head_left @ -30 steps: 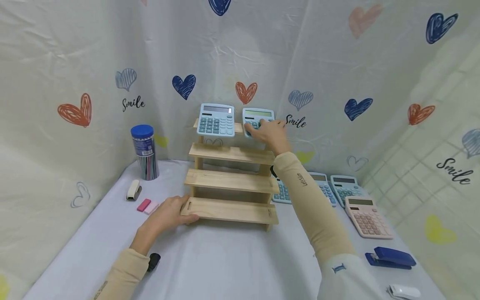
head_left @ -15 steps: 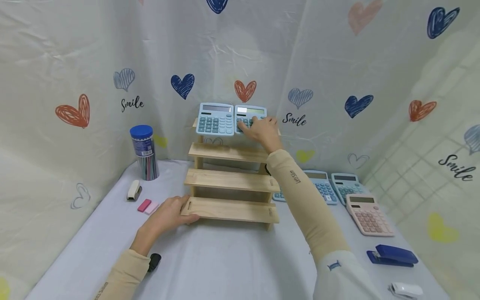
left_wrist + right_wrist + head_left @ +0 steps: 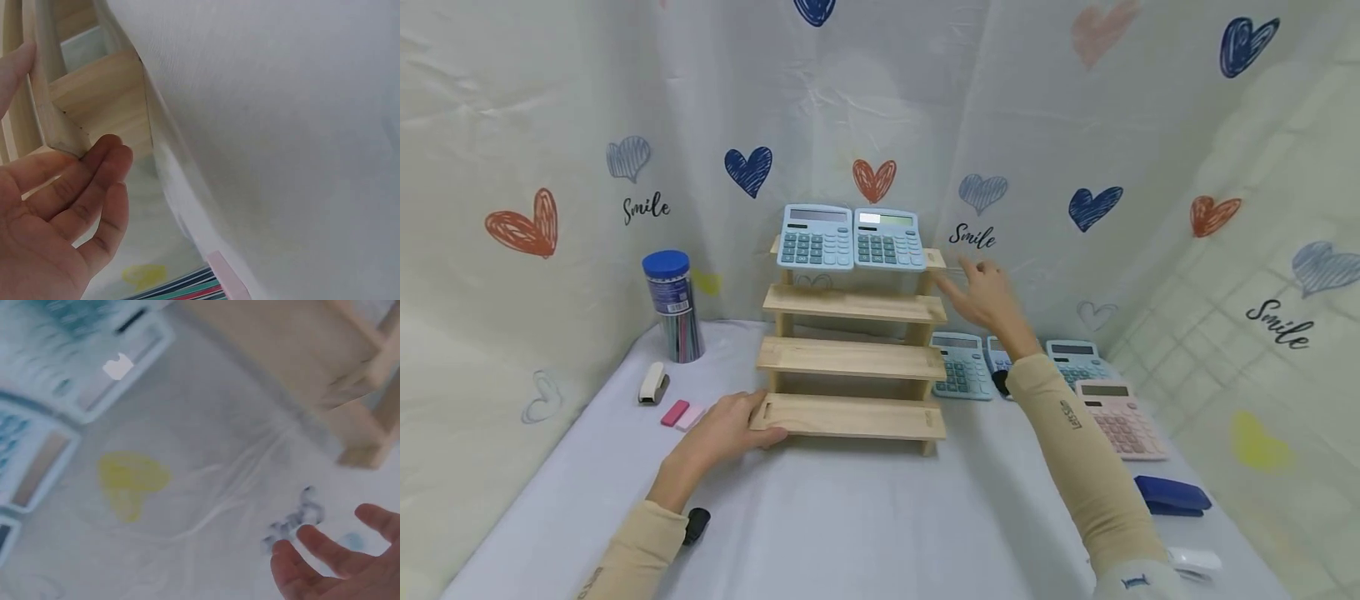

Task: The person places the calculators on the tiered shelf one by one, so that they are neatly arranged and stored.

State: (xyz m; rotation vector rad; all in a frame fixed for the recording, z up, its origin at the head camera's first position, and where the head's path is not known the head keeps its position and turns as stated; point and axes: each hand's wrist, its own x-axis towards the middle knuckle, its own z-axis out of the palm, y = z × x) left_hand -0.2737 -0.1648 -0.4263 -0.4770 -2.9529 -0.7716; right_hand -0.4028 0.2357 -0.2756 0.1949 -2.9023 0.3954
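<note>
Centre: rack [image 3: 852, 358], smooth matt wood | upper centre: calculators [image 3: 815, 242], smooth plastic | lower right: my sleeve [image 3: 1082, 467], matt cloth | top: backdrop [image 3: 902, 92], creased, glossy

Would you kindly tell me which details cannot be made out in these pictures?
Head view: most of the middle blue calculator on the table, hidden by the right arm.
Head view: the left end of the blue stapler, behind that arm.
Left wrist view: the rest of the pink block, cut off by the bottom edge.
Right wrist view: key labels on the upper calculator, blurred.
</note>
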